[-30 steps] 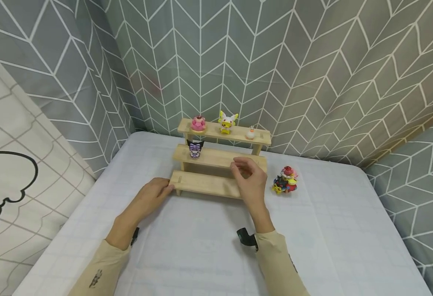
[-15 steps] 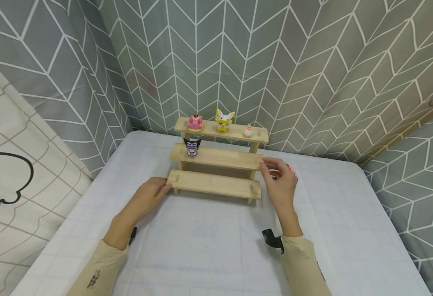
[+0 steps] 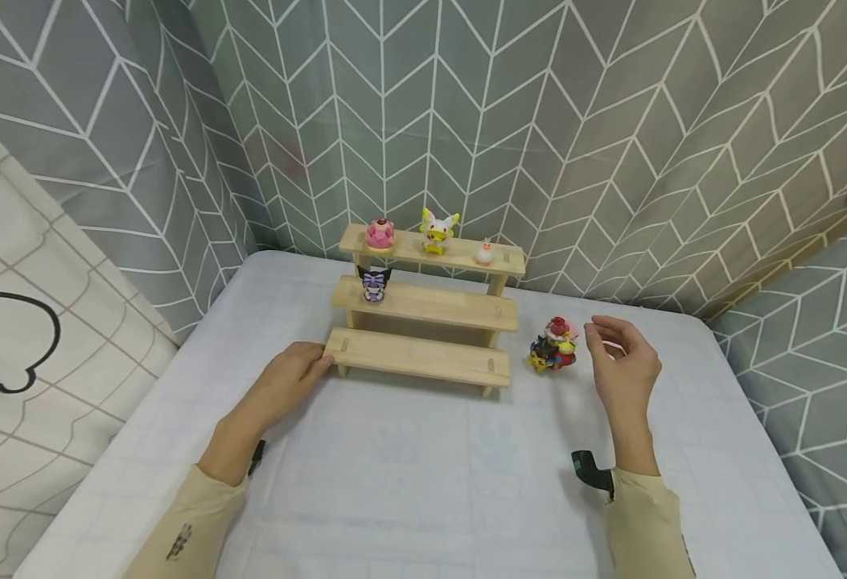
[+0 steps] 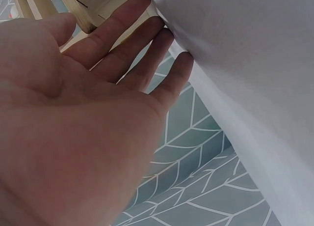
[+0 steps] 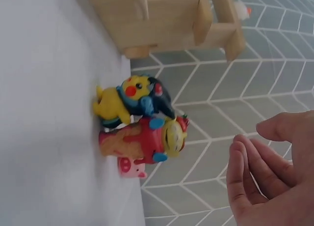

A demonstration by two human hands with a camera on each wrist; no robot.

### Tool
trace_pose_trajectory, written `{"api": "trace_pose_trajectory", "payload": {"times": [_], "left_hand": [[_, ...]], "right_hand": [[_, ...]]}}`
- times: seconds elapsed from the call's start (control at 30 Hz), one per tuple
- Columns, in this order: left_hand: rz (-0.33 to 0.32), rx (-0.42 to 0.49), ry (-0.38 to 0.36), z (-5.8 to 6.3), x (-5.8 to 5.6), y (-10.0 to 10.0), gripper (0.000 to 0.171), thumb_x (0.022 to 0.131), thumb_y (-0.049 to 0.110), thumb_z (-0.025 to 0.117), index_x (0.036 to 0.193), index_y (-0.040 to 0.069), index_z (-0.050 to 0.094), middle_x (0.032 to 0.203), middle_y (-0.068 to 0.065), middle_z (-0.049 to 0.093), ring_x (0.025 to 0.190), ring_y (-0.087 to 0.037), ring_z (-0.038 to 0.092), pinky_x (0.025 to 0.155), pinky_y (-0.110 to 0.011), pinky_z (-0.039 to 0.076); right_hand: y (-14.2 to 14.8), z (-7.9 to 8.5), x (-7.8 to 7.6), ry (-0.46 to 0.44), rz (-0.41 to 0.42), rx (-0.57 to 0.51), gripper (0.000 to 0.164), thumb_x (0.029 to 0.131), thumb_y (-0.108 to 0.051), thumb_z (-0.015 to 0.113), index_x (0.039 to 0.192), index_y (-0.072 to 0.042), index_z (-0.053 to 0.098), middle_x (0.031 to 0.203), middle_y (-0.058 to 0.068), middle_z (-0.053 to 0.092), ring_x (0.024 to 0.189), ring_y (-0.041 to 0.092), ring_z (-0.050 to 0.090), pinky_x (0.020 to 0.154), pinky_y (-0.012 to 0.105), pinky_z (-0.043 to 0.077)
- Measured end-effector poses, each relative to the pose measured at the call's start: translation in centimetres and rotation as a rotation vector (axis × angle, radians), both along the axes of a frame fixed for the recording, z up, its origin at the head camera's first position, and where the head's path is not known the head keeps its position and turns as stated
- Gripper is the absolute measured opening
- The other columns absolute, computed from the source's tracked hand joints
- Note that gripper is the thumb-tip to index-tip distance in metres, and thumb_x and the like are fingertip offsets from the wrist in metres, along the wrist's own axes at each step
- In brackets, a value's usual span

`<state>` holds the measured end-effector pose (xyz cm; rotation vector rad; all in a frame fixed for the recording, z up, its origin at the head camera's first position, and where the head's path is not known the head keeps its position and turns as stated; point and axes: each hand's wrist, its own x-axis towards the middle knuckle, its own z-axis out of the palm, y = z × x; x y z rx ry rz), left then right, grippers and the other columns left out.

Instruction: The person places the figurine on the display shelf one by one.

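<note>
My left hand (image 3: 289,378) rests at the left end of the lowest step of a three-tier wooden stand (image 3: 423,355). Its fingers look extended in the left wrist view, with the thumb by the wood. Over the table right of a cluster of small figurines (image 3: 553,347), my right hand (image 3: 622,362) hovers with loosely bent fingers and nothing between them. In the right wrist view the cluster includes a yellow figurine with a dark hood (image 5: 115,105), a red-and-tan figurine (image 5: 132,141) and a pink pig figurine (image 5: 131,168). Others there are partly hidden.
A pink figurine (image 3: 380,234), a white-and-yellow eared figurine (image 3: 437,231) and a small white figurine (image 3: 484,252) stand on the top tier. On the middle tier is a purple-and-black figurine (image 3: 375,285). Patterned curtain (image 3: 466,121) hangs behind the white-covered table (image 3: 394,474).
My right hand has moved right, from in front of the stand past the figurine cluster, which is uncovered again. My left hand stays at the stand's left end.
</note>
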<state>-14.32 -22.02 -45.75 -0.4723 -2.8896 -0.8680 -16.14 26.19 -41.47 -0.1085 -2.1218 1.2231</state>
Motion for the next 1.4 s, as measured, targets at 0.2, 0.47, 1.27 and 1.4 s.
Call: {"api": "trace_pose_trajectory", "payload": {"times": [0.2,0.47,1.27,1.4], "left_hand": [[-0.003,0.003,0.003,0.0,-0.1,-0.2,0.028,0.112,0.020,0.054,0.114,-0.002,0.071,0.123,-0.023,0.069,0.122,-0.041,0.062,0.106,-0.059,0.050],[-0.002,-0.003,-0.004,-0.2,0.1,-0.4,0.027,0.112,0.020,0.054,0.113,-0.001,0.071,0.122,-0.022,0.070,0.122,-0.041,0.063,0.105,-0.059,0.050],[-0.012,0.010,0.004,-0.1,-0.1,-0.3,0.031,0.112,0.021,0.053,0.118,-0.003,0.071,0.128,-0.025,0.069,0.128,-0.044,0.060,0.109,-0.060,0.048],[-0.013,0.008,0.007,-0.1,-0.2,-0.2,0.030,0.112,0.020,0.053,0.117,-0.003,0.071,0.128,-0.026,0.069,0.128,-0.044,0.060,0.109,-0.061,0.048]], "right_hand": [[1.2,-0.6,-0.3,-0.126,0.000,0.076,0.022,0.100,-0.017,0.073,0.118,-0.005,0.077,0.109,0.016,0.079,0.091,-0.016,0.061,0.081,0.002,0.050],[2.6,-1.8,0.0,-0.436,0.076,0.089,0.035,0.102,-0.029,0.072,0.129,-0.007,0.073,0.125,0.014,0.076,0.095,-0.017,0.056,0.086,0.005,0.048],[2.5,-3.9,-0.6,-0.497,0.154,0.043,0.037,0.097,-0.028,0.080,0.126,-0.005,0.074,0.119,0.018,0.076,0.089,-0.010,0.061,0.074,0.015,0.052],[2.5,-4.1,-0.7,-0.490,0.143,0.043,0.037,0.097,-0.029,0.079,0.127,-0.008,0.074,0.121,0.016,0.076,0.095,-0.009,0.060,0.079,0.019,0.047]]}}
